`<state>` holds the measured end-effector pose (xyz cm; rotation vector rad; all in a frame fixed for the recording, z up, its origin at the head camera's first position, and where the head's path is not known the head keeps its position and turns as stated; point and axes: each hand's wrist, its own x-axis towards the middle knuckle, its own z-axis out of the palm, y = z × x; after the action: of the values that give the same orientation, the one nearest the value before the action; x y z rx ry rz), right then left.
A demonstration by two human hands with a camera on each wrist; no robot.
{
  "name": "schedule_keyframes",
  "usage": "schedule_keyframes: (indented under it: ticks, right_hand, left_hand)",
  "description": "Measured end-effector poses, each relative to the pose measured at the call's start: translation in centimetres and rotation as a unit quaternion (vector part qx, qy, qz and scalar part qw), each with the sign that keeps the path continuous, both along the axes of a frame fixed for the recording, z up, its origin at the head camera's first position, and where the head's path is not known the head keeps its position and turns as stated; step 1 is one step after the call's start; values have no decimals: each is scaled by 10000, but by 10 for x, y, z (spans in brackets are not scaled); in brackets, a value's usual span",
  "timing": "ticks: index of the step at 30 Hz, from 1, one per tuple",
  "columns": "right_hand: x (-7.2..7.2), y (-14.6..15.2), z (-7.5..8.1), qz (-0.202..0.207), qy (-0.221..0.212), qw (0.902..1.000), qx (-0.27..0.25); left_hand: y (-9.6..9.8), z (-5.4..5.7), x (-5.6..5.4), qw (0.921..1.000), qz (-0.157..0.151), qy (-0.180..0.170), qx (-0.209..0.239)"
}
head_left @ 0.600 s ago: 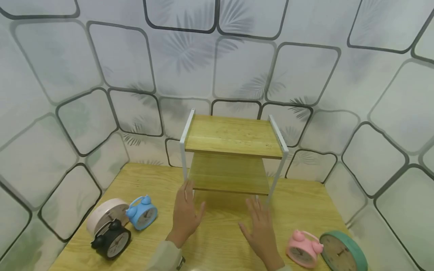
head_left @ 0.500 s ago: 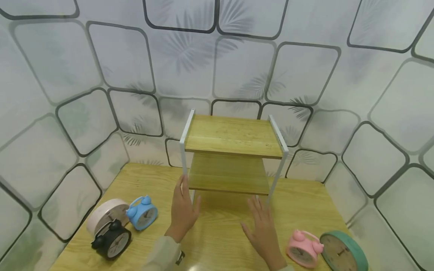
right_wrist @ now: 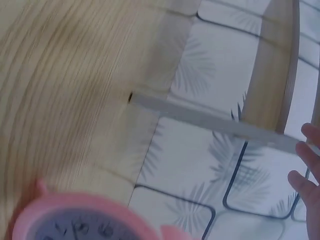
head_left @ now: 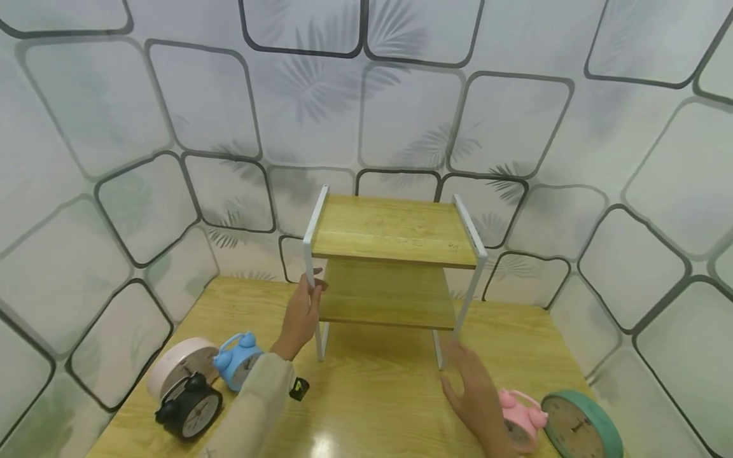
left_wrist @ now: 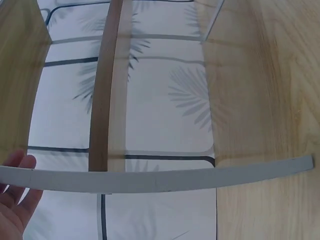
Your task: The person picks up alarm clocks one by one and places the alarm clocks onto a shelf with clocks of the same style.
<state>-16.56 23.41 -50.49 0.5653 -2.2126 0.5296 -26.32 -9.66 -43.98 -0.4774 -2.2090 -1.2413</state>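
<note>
A two-tier rack (head_left: 392, 232) stands upright at the middle of the worktop (head_left: 366, 397), toward its back edge: yellowish wood-grain boards with a brown front edge, held between pale grey side frames. The left hand (head_left: 298, 318) grips its front left leg, fingers and thumb bent around it. The right hand (head_left: 475, 394) is just beside the front right leg, fingers extended; whether they touch it cannot be told. The pink alarm clock (head_left: 529, 420) shows dark numerals, too blurred to read. Beside it sits a green clock (head_left: 578, 423); well apart, near the left edge, are blue (head_left: 236, 362), black (head_left: 197, 410) and pale (head_left: 174, 369) clocks. Bare wood runs between the two groups, before the rack.
</note>
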Motion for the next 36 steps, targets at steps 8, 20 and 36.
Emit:
schedule_keyframes:
  ticks: [8,20,36]
  right_hand:
    - [8,40,0,-207,115,9997,82]
    - [17,86,-22,-511,24,9985,197]
    - [40,106,-25,-1159,-1595,9796,377]
  left_hand:
    - [-6,4,-3,9995,-272,138,117]
    - [-8,17,8,9916,-892,-699,627]
    - [-13,5,-1,9651,-1839,-1014,1562]
